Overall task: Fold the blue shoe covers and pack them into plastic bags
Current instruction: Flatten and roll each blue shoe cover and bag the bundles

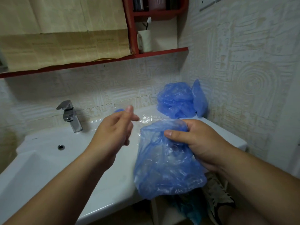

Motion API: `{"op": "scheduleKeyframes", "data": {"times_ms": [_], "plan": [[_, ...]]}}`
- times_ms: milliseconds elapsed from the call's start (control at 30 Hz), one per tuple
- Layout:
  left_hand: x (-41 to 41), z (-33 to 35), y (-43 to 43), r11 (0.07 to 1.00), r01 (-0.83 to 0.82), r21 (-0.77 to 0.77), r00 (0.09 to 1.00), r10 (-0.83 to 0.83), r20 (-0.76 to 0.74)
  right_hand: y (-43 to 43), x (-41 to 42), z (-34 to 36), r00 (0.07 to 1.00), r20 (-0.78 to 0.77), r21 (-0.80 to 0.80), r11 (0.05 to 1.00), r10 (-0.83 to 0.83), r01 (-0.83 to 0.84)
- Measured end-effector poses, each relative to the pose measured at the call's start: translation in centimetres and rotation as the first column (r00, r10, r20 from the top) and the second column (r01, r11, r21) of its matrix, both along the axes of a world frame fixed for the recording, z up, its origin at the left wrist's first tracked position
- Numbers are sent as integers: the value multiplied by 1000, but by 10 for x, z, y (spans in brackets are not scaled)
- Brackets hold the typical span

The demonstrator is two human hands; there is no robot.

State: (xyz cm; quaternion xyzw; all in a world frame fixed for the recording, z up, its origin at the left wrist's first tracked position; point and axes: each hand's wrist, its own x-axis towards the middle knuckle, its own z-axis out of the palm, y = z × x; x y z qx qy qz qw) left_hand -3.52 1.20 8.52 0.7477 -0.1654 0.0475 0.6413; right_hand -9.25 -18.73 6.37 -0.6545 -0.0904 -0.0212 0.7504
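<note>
1. A white sink counter point(100, 184) lies beneath both hands.
2. The right hand point(199, 140) grips the top of the plastic bag of blue shoe covers point(167, 168).
3. The left hand point(113, 129) hovers beside the bag, fingers loosely extended, holding nothing evident.
4. The loose shoe covers point(177, 101) are piled beyond the right hand.

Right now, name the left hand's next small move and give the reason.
Probably bring the left hand across to steady the bulging crinkled blue plastic bundle. The right hand alone has a grip on its gathered top, the bundle hangs over the white sink counter edge, and the left hand seems empty.
</note>
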Motion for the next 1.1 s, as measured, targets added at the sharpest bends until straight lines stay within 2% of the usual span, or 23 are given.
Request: {"op": "scheduleKeyframes", "data": {"times_ms": [33,100,133,233,333,533,700,800,900,1000,1100], "plan": [[-5,0,1,990,101,102,994,-105,40,-2,1,-1,1000,-7,20,1000,-2,2],[-15,-2,-2,913,255,319,959,-280,35,-3,2,-1,1000,-29,41,999,9,-8],[-16,-5,-3,899,272,343,954,-299,27,-3,2,-1,999,-40,44,999,8,-6],[-12,-10,-6,973,182,145,983,-180,-26,-6,2,0,996,-75,88,995,-37,44],[-10,-8,-2,989,151,-9,979,-151,-135,-12,3,-1,993,-106,147,987,-51,66],[-14,-10,3,986,132,-102,948,-156,-276,-23,6,-4,991,-119,180,983,56,-34],[-11,-14,2,990,6,-142,967,-42,-252,-28,8,-7,993,-115,15,999,37,-36],[-7,-16,3,994,-81,-69,981,67,-180,-24,7,-7,992,-109,-97,994,-57,47],[-4,-20,4,974,-188,123,980,177,92,-20,7,-6,995,-32,-176,980,-97,90],[-12,-15,0,964,-185,191,912,96,399,-16,6,-7,997,35,-227,971,-72,78],[-20,-9,-9,932,-126,341,871,-61,488,-12,4,-7,998,58,-236,971,-37,49]]}}
